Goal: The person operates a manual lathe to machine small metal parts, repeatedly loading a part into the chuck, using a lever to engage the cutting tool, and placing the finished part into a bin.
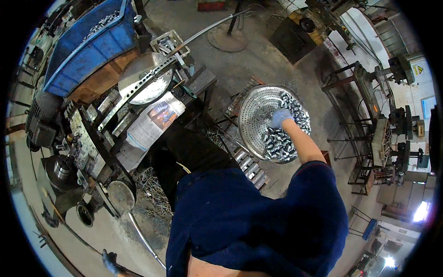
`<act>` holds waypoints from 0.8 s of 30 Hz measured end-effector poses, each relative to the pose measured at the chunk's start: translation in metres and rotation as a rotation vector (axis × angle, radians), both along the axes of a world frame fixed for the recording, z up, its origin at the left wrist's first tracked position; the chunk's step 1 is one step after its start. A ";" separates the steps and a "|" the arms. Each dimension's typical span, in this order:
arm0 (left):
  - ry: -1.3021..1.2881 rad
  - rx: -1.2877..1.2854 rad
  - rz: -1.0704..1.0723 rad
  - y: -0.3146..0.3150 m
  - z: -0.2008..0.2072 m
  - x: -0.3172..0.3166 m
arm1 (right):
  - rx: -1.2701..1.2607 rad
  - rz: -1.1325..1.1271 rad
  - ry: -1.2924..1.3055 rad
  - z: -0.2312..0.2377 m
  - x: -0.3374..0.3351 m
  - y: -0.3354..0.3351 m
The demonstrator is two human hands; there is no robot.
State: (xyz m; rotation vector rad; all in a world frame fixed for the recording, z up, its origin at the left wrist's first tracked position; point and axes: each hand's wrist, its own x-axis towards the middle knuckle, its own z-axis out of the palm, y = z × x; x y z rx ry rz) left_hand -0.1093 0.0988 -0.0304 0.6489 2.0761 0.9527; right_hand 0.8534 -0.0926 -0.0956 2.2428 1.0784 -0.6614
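Note:
My right hand [280, 118], in a pale grey-blue glove, reaches down into a wide round perforated metal pan [253, 111]. It is at the near-left edge of a heap of small shiny metal fittings [280, 144], and its fingertips are hidden. At the lower left my left hand [110, 262], also gloved, is closed around a long thin rod [76, 234]. Left of my legs, a printed paper sheet [150, 124] lies over the edge of the workbench. Behind the sheet a round shiny metal disc [154, 87] sits under a perforated metal bar [138, 88].
A blue bin [90, 51] of metal parts stands at the far left. Metal cylinders [250, 168] lie beside the pan. Scrap strips [154, 196] litter the floor by my legs. Machine stands [362, 92] line the right, and a round-based stand [227, 39] is at the back.

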 end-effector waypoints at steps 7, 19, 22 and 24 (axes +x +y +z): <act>0.143 0.052 -0.103 -0.004 0.027 0.031 | 0.043 -0.022 0.094 -0.045 0.023 0.004; 0.242 0.458 -0.657 0.027 0.141 0.238 | 1.144 -0.175 1.103 0.156 -0.141 0.167; -0.141 0.487 -0.608 0.053 0.122 0.339 | 1.304 0.312 1.487 0.183 -0.237 0.214; -0.512 0.474 -0.563 0.067 0.108 0.404 | 1.283 0.511 1.480 0.192 -0.282 0.233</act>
